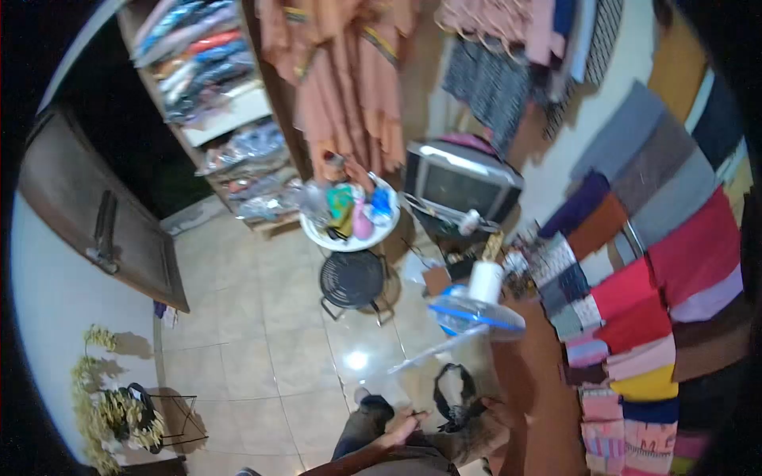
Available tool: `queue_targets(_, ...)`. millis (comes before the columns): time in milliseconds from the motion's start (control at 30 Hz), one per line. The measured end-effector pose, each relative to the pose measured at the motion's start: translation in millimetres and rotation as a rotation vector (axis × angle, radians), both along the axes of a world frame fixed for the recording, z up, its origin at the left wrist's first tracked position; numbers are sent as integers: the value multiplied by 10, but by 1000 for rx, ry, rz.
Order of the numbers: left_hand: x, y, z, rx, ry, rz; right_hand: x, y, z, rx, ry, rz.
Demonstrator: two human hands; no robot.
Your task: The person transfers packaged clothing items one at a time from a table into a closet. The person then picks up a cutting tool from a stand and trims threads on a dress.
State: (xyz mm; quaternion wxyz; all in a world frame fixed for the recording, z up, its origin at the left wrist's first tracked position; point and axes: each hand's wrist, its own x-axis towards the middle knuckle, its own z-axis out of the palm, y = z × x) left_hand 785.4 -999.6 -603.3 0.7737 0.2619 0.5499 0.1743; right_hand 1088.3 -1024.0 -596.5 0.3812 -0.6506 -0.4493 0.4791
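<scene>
A black fabric loop like a headband point(455, 389), with a dark knotted part at its lower end, is in front of my lap. At its right side, my right hand point(498, 410) is closed on its edge, slightly blurred. To the left of the loop, my left hand point(407, 425) has its fingers drawn together over my leg. A gap separates that hand from the loop. Whatever its fingers hold, if anything, is too small to make out.
A blue and white fan point(476, 309) stands just ahead. Beyond are a black stool point(352, 279), a white round table point(316, 236) with bags, and an old television point(464, 190). Folded cloths point(619, 289) line the right; a plant point(103, 404) and a door point(103, 206) are left.
</scene>
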Motion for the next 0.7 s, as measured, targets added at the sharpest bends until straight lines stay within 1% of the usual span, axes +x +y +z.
queue_targets(33, -240, 100, 229, -105, -87, 152, -303, 385, 173, 2, 24, 88)
queue_targets(100, -633, 301, 118, -74, -170, 362, -906, 1166, 571, 18, 10, 286)
queue_targets(133, -875, 544, 753, 10, -121, 369, -1212, 1544, 857, 27, -16, 388)
queue_targets(167, -1048, 699, 883, 137, -29, 490, -1575, 1846, 1290, 165, -139, 415)
queue_targets(233, -1433, 1046, 1046, 404, -64, 658, -2103, 2409, 1560, 127, -361, 533)
queue_targets(300, -2016, 1430, 1270, 521, 132, 582, -2743, 2739, 2160, 254, -392, 498)
queue_targets(333, -2231, 1607, 1487, 615, 33, 677, -2979, 2856, 2345, 316, -402, 476)
queue_targets(367, -2433, 1769, 1750, 711, -67, 766, -3177, 3114, 2272, 466, -319, 470)
queue_targets(433, -2845, 2052, 2224, 891, 41, 723, -3574, 3727, 1988, 748, -133, 445)
queue_targets(467, -3057, 2191, 2418, 974, 98, 693, -3765, 3835, 2252, 631, -68, 518)
queue_targets(500, -3248, 2350, 2557, 1039, 190, 697, -3957, 3921, 2652, 507, -5, 588)
queue_targets(533, -3437, 2522, 2685, 1104, 284, 697, -4136, 4021, 2932, 582, -43, 591)
queue_targets(567, -3619, 2711, 2826, 1171, 377, 695, -4298, 4247, 2987, 570, 67, 615)
queue_targets(633, -3915, 3049, 3198, 1224, 411, 722, -4598, 4581, 3282, 666, 208, 603)
queue_targets(667, -4046, 3264, 3406, 1261, 425, 736, -4713, 4830, 3335, 623, 315, 647)
queue_targets(700, -4183, 3494, 3590, 1320, 416, 750, -4829, 5012, 3501, 652, 330, 641)
